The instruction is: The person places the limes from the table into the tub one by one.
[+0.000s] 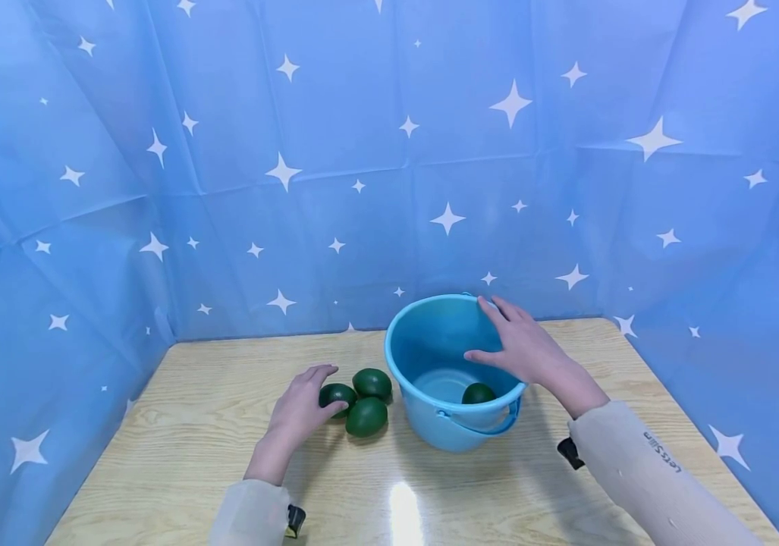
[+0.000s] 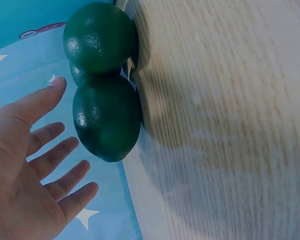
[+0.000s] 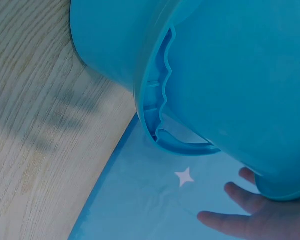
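A light blue bucket (image 1: 430,425) stands on the table, and one dark green, lime-like fruit (image 1: 479,393) lies inside it. Just left of the bucket, three more such fruits sit in a cluster: a left one (image 1: 334,394), a back one (image 1: 372,383) and a front one (image 1: 366,418). My left hand (image 1: 296,409) is beside the left fruit, thumb and fingers spread around its near side without a grip. In the left wrist view, the fingers (image 2: 65,150) are apart from the fruit. Over the bucket's right rim reaches my right hand (image 1: 529,349), fingers extended and holding nothing.
The bucket's handle (image 1: 491,431) hangs down on its near side. Under everything is a light wood table (image 1: 225,409). Behind it and at both sides hangs a blue curtain (image 1: 362,250) with white stars.
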Demonstrator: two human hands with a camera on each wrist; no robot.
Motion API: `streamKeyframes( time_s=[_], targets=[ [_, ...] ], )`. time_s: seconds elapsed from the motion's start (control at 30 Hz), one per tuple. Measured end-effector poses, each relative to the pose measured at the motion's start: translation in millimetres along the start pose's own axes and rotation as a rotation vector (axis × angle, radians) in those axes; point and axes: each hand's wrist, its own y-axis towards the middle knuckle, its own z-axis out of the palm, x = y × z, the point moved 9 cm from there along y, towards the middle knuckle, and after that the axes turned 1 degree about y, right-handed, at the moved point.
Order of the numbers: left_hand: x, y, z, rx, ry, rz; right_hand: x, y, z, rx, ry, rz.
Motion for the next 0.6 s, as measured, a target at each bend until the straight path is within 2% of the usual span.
streamKeyframes(
  time_s=[0.6],
  targets=[
    [7.1, 0.4, 11.3, 0.028, 0.019, -0.003, -1, 0.7, 1, 0.008, 0.002, 0.009]
  ],
)
